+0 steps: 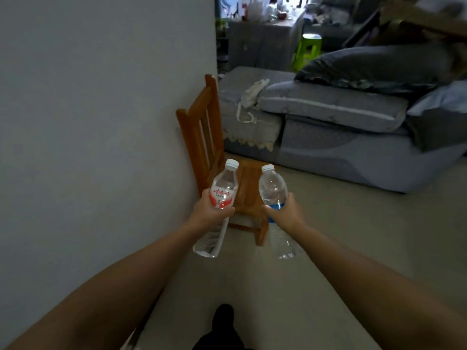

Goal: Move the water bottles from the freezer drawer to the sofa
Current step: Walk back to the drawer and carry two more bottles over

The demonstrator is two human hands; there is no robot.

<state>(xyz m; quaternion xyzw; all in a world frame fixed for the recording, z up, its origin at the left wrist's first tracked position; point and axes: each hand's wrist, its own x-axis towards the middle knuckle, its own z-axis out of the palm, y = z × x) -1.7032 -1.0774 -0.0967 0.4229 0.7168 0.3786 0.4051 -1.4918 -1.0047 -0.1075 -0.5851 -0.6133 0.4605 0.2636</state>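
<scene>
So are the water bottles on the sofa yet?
Not yet. Done: both bottles are out and being carried. In hand: the left hand grips the red-label bottle, the right hand grips the blue-label bottle. Left: reach the grey sofa ahead and set them down.

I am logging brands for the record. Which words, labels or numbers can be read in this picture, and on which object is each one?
Red-label bottle, held by the left hand: white Chinese characters, too blurred to read.
Blue-label bottle, held by the right hand: only a strip of label shows; no text visible.
No other text can be read.
</scene>
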